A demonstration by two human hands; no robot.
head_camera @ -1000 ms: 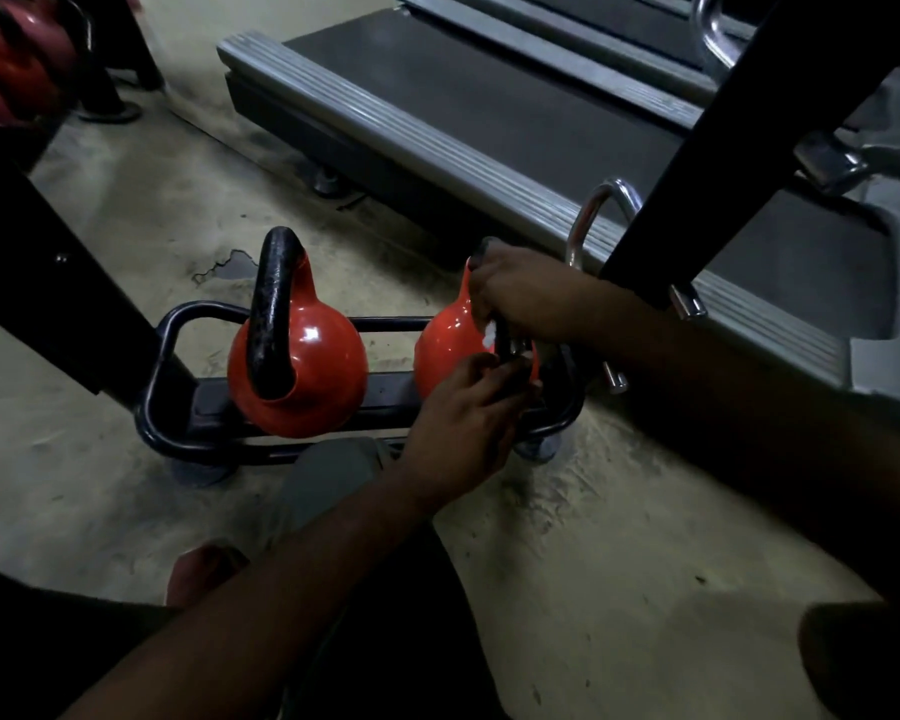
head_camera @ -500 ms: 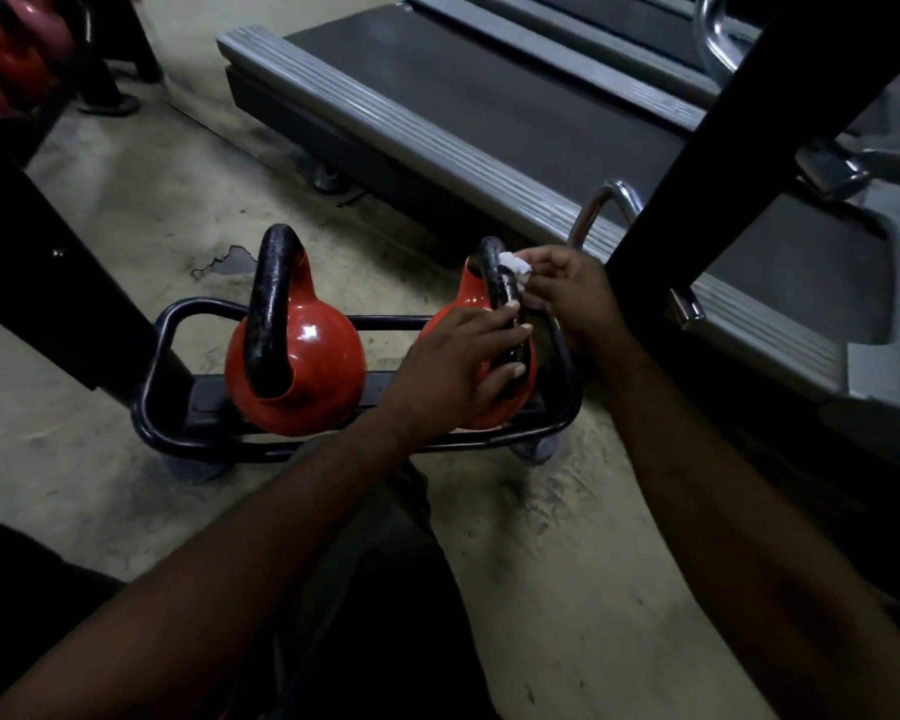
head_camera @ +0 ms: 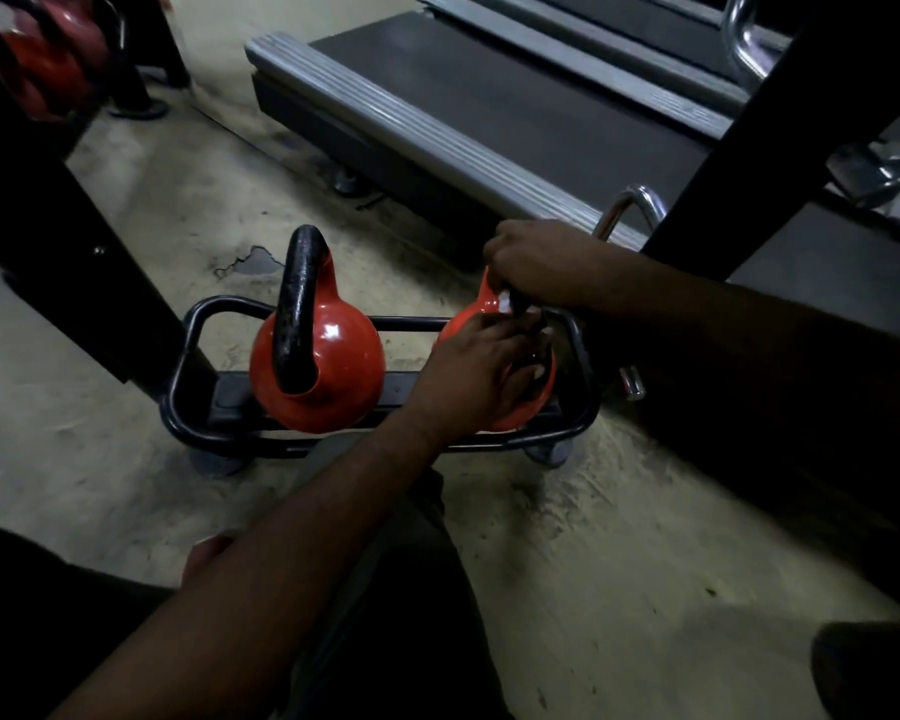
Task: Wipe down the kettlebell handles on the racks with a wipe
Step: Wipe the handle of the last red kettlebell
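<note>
**Kettlebell handle under both hands**

At centre right, the right hand [head_camera: 536, 262] is curled over the handle [head_camera: 519, 304] of the red kettlebell [head_camera: 481, 311], with a white wipe [head_camera: 503, 304] gripped beneath it. The left hand [head_camera: 468, 376] is laid on the bell just below; its grip cannot be told.

Two kettlebells [head_camera: 328, 376] [head_camera: 520, 415], one rack [head_camera: 178, 366], two hands, one wipe [head_camera: 503, 304].
Both kettlebells are red and sit side by side in the single low rack. One black handle [head_camera: 297, 314] shows in full; the other is mostly covered. The left hand [head_camera: 474, 376] and the right hand [head_camera: 536, 262] make two, and only one white wipe shows between them. Around these are two black posts [head_camera: 48, 252] [head_camera: 775, 148], two treadmill decks [head_camera: 489, 96] [head_camera: 645, 18], the farther one only partly in view, and two chrome bars [head_camera: 640, 200] [head_camera: 739, 33]. The red weights [head_camera: 48, 70] at the top left are too blurred to count.
</note>
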